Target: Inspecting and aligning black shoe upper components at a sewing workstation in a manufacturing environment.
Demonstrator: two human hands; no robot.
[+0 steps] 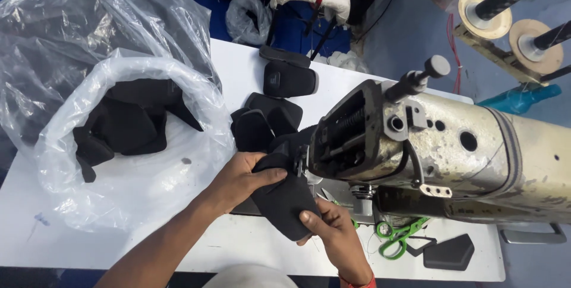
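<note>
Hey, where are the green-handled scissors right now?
In the head view, the green-handled scissors lie on the white table under the sewing machine, just right of the right hand.

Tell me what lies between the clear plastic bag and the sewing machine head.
In the head view, a cluster of loose black fabric pieces lies on the white table between the plastic bag and the sewing machine.

The white bench carried a clear plastic bag of black pieces, a pile of black pads, a worn sewing machine, green scissors and one loose black pad near its front edge.
</note>
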